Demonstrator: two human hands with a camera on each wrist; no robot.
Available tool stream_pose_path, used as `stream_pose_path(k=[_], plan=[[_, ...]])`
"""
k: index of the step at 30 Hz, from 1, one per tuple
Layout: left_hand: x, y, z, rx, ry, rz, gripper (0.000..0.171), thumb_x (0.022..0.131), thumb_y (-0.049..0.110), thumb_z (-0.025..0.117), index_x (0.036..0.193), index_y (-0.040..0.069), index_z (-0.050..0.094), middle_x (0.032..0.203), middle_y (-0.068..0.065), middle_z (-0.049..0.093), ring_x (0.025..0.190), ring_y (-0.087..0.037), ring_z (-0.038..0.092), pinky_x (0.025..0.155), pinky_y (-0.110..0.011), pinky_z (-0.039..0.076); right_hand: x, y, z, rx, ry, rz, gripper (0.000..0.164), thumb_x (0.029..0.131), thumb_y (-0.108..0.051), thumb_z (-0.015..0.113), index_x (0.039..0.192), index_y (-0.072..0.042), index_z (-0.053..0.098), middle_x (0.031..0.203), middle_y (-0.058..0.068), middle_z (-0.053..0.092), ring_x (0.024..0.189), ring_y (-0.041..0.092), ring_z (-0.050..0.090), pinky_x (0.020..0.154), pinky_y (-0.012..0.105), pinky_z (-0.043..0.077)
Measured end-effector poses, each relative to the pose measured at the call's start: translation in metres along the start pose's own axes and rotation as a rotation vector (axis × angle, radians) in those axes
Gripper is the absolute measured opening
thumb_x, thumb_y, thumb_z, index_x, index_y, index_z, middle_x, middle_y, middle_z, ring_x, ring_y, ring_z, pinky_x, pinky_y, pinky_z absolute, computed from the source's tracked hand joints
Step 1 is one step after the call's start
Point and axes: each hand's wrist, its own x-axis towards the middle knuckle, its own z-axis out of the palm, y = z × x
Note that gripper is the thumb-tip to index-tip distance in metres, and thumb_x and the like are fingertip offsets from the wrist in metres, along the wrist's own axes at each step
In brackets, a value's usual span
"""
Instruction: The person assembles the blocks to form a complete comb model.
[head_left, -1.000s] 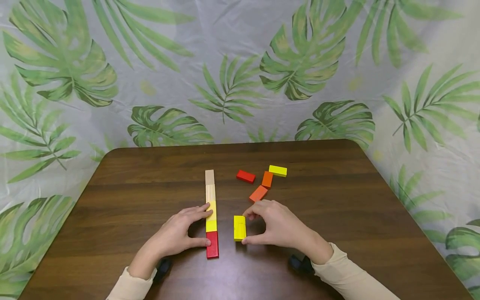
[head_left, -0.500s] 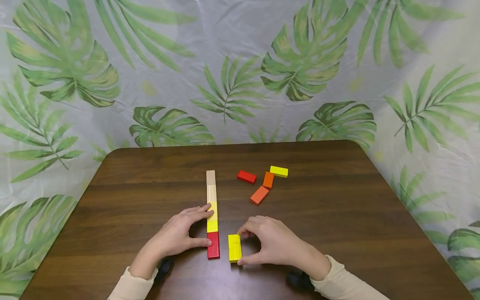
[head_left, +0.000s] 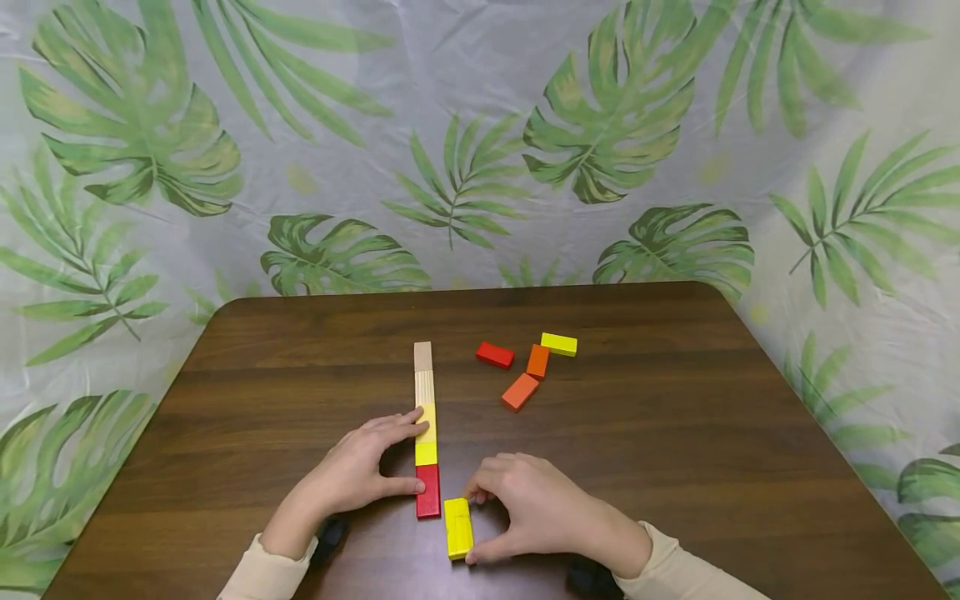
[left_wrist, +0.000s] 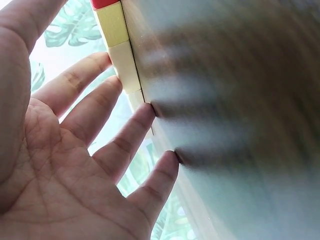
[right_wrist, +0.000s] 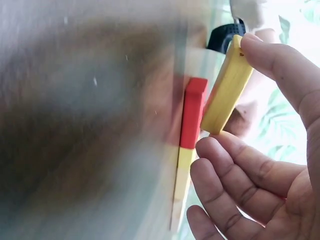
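Pinched between thumb and fingers of my right hand [head_left: 536, 510] is a yellow wooden block [head_left: 459, 530]. In the right wrist view this block [right_wrist: 227, 90] is tilted and raised off the table, beside a red block [right_wrist: 194, 112]. A straight row of blocks runs away from me: the red block [head_left: 428, 502] nearest, then a yellow block [head_left: 426, 453], a pale yellow block [head_left: 430, 415], a striped pale block [head_left: 424, 386] and a beige block [head_left: 423, 357]. My left hand [head_left: 352, 468] rests along the row's left side, its thumb on the red block and fingertips on the pale yellow one.
Farther back on the brown table [head_left: 660, 400] lie a red block [head_left: 495, 355], two orange blocks, one nearer [head_left: 520, 392] and one farther [head_left: 537, 361], and a yellow block [head_left: 558, 344]. A leaf-patterned curtain [head_left: 487, 150] hangs behind the table.
My right hand has carried the yellow block toward me and to the left, close to the near end of the row. The left hand has stayed in place.
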Motion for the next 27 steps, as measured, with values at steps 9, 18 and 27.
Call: stream_pose_path(k=[9,18,27], plan=[[0.000,0.001,-0.001,-0.006,0.005,0.009,0.077,0.086,0.048,0.089,0.152,0.017,0.063,0.168,-0.001,0.050,0.149,-0.035,0.052,0.117,-0.065,0.044,0.001,-0.004,0.009,-0.036,0.003,-0.044,0.049,0.083,-0.065,0.086,0.109,-0.025,0.076,0.092,-0.017,0.065,0.082,-0.006,0.048,0.077,0.016,0.043],[-0.002,0.001,0.000,-0.003,0.010,0.022,0.077,0.087,0.049,0.089,0.152,0.016,0.063,0.168,-0.002,0.050,0.149,-0.035,0.052,0.116,-0.064,0.045,0.006,-0.006,0.015,-0.079,0.017,-0.075,0.050,0.082,-0.066,0.085,0.108,-0.025,0.075,0.092,-0.018,0.066,0.083,-0.006,0.049,0.079,0.015,0.043],[-0.002,0.001,-0.001,-0.023,0.006,0.005,0.078,0.086,0.050,0.089,0.152,0.017,0.063,0.168,0.000,0.049,0.150,-0.035,0.052,0.117,-0.064,0.044,0.011,-0.011,0.017,-0.098,0.034,-0.093,0.049,0.082,-0.067,0.086,0.104,-0.025,0.073,0.089,-0.018,0.063,0.082,-0.006,0.048,0.079,0.016,0.043]])
